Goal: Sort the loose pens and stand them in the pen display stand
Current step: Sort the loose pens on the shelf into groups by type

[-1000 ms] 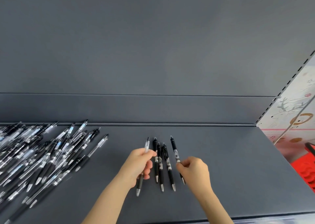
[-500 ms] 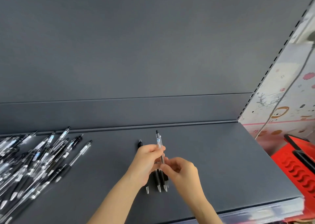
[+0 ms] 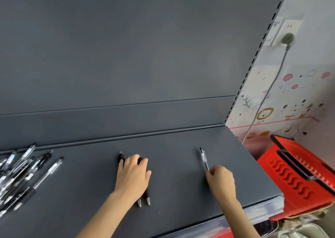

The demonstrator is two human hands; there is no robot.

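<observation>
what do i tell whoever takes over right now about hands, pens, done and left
Left hand lies flat over a few black pens, mid shelf.
Right hand pinches one clear pen, off to their right.
Loose pile sits at the left end.
Done: a few black pens grouped.
Left: sort the pile; no pen display stand in view, nothing stood yet.

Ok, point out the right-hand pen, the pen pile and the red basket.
right-hand pen (image 3: 203,157): head view, clear barrel.
pen pile (image 3: 17,179): head view, heap's middle.
red basket (image 3: 290,179): head view, ribbed wall.
</observation>
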